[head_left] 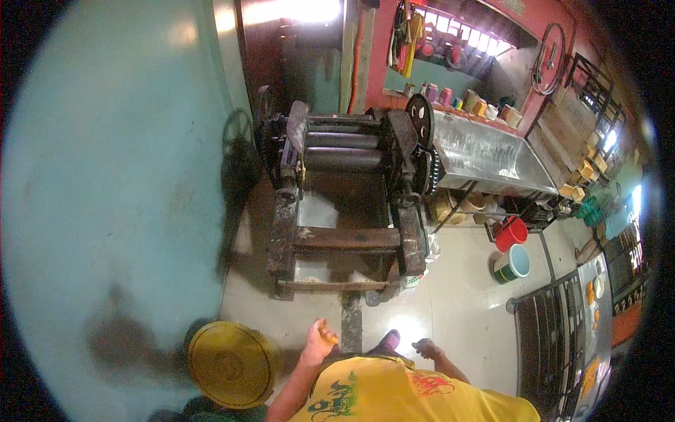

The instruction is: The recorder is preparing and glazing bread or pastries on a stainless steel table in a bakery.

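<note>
My left hand [320, 342] is closed in front of my body, with a small orange-brown patch at its fingers that I cannot make out. Lower and to the right, my right hand [427, 349] hangs with curled fingers, dark in the shade; what it holds, if anything, is hidden. Both hands are apart from the large roller machine [344, 156] ahead of me, which has dark horizontal cylinders, side gears and a heavy frame. Nearest to my left arm is a round yellow lid [230, 364] on a container.
A teal wall [112, 176] runs along the left. Right of the machine stands a long metal trough table [485, 158], with a red bucket [511, 234] and a white-and-green bucket [519, 261] on the tiled floor. A dark slatted rack [552, 337] stands at the right.
</note>
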`<action>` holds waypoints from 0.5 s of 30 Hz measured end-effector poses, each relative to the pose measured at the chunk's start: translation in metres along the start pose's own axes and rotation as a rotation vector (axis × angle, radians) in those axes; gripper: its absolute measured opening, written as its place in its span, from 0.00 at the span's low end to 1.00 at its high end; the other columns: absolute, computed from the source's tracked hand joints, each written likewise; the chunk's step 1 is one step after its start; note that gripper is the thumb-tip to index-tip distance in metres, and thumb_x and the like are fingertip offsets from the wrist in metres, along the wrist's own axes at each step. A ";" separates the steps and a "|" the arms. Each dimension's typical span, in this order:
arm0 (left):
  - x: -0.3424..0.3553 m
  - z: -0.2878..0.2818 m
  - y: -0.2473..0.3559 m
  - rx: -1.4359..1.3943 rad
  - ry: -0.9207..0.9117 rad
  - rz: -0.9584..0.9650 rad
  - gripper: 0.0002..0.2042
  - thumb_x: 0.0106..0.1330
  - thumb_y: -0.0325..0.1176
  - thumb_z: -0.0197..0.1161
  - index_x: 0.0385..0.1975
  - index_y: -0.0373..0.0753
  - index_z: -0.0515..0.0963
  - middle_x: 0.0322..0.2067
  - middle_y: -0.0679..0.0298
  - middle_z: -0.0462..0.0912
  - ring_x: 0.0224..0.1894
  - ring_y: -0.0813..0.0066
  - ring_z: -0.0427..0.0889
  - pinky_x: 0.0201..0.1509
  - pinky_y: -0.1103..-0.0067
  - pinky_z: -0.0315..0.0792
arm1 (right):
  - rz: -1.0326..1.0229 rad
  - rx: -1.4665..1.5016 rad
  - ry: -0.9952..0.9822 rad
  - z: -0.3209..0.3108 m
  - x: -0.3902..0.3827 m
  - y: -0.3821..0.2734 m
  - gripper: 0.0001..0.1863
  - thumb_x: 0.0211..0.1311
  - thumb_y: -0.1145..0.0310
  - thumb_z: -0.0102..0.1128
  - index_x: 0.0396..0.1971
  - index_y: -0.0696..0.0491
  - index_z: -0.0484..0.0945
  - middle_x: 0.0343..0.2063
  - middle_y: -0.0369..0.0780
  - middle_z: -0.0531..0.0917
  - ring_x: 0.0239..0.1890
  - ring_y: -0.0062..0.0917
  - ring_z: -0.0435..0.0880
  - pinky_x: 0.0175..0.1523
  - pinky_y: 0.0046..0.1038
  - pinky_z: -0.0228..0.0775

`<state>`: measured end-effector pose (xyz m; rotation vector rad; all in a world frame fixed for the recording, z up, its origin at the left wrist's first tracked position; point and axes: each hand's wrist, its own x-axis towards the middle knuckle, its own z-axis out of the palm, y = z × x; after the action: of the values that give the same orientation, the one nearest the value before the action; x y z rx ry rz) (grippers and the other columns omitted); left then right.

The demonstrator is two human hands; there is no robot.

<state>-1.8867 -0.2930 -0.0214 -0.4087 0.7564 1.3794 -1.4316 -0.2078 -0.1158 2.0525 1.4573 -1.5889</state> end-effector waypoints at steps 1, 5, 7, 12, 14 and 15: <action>-0.001 -0.001 -0.001 -0.002 0.002 0.000 0.06 0.74 0.39 0.55 0.36 0.46 0.73 0.16 0.74 0.62 0.17 0.76 0.66 0.38 0.63 0.71 | -0.001 0.019 -0.003 0.000 -0.001 0.001 0.27 0.61 0.41 0.65 0.36 0.54 0.84 0.24 0.38 0.84 0.20 0.25 0.77 0.25 0.31 0.74; -0.005 -0.001 -0.003 -0.011 0.006 0.007 0.07 0.75 0.40 0.54 0.36 0.46 0.74 0.16 0.74 0.62 0.18 0.76 0.66 0.39 0.64 0.72 | 0.001 0.036 -0.020 0.002 0.000 0.003 0.27 0.61 0.40 0.65 0.37 0.54 0.83 0.25 0.38 0.85 0.21 0.25 0.78 0.26 0.31 0.74; -0.008 0.001 -0.004 -0.023 -0.002 0.001 0.08 0.75 0.40 0.54 0.36 0.46 0.74 0.16 0.74 0.63 0.18 0.76 0.66 0.39 0.64 0.72 | 0.008 -0.003 -0.014 0.004 0.002 0.003 0.28 0.61 0.40 0.65 0.38 0.54 0.83 0.25 0.38 0.85 0.22 0.25 0.78 0.26 0.31 0.74; -0.011 0.004 -0.005 -0.021 0.011 0.026 0.08 0.75 0.41 0.54 0.37 0.45 0.74 0.16 0.74 0.63 0.18 0.76 0.67 0.38 0.65 0.72 | 0.020 -0.009 -0.005 0.003 0.002 0.001 0.26 0.61 0.41 0.66 0.37 0.53 0.83 0.25 0.37 0.84 0.22 0.25 0.78 0.25 0.31 0.73; -0.011 0.004 -0.003 -0.014 0.018 0.028 0.08 0.75 0.41 0.54 0.36 0.45 0.74 0.16 0.74 0.63 0.18 0.76 0.67 0.37 0.65 0.72 | 0.007 0.009 0.007 0.005 0.001 -0.002 0.25 0.61 0.42 0.66 0.36 0.52 0.83 0.24 0.37 0.84 0.22 0.25 0.78 0.24 0.31 0.73; -0.012 0.004 -0.003 -0.008 0.025 0.028 0.08 0.75 0.41 0.54 0.36 0.46 0.74 0.16 0.74 0.63 0.18 0.76 0.67 0.37 0.64 0.72 | 0.008 -0.007 0.001 0.005 -0.001 -0.004 0.25 0.61 0.42 0.67 0.35 0.52 0.83 0.24 0.37 0.84 0.21 0.25 0.77 0.24 0.31 0.72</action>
<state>-1.8828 -0.2996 -0.0103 -0.4240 0.7801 1.4067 -1.4380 -0.2095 -0.1154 2.0534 1.4509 -1.5768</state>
